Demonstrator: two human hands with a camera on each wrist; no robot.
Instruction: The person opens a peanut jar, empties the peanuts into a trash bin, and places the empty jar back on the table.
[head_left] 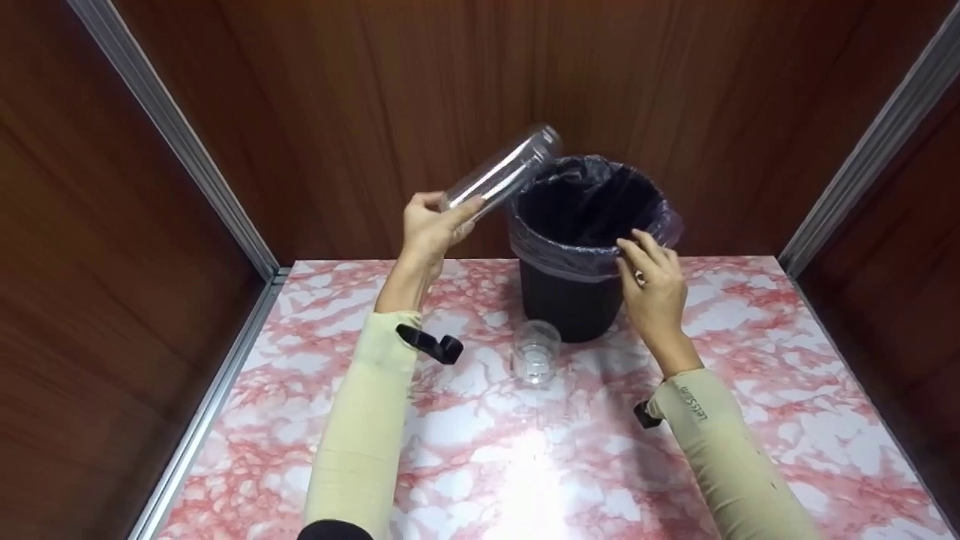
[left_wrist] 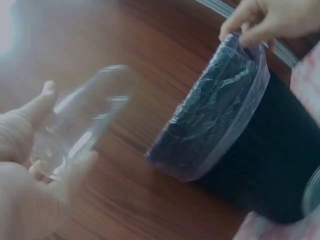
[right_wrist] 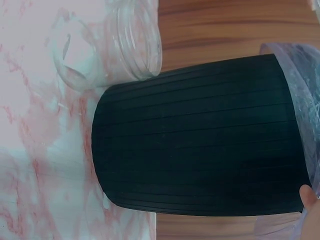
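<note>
My left hand (head_left: 435, 225) grips a clear plastic bottle (head_left: 501, 171) by its base, thumb along one side and fingers on the other. The bottle slants up to the right, and its far end overlaps the bin's rim in the head view. A black bin (head_left: 566, 296) stands upright, lined with a thin purplish bag (head_left: 559, 255) folded down over the rim. At the near right of that rim my right hand (head_left: 654, 285) pinches the liner edge between thumb and fingers. The left wrist view shows the same bottle (left_wrist: 85, 115) apart from the bin (left_wrist: 270, 150).
A clear jar (head_left: 535, 352) with a ringed neck stands on the table just in front of the bin. Red-and-white marbled top (head_left: 322, 390) covers the table. Brown wood-grain panels (head_left: 337, 97) with metal edge strips (head_left: 225, 195) enclose the back and sides.
</note>
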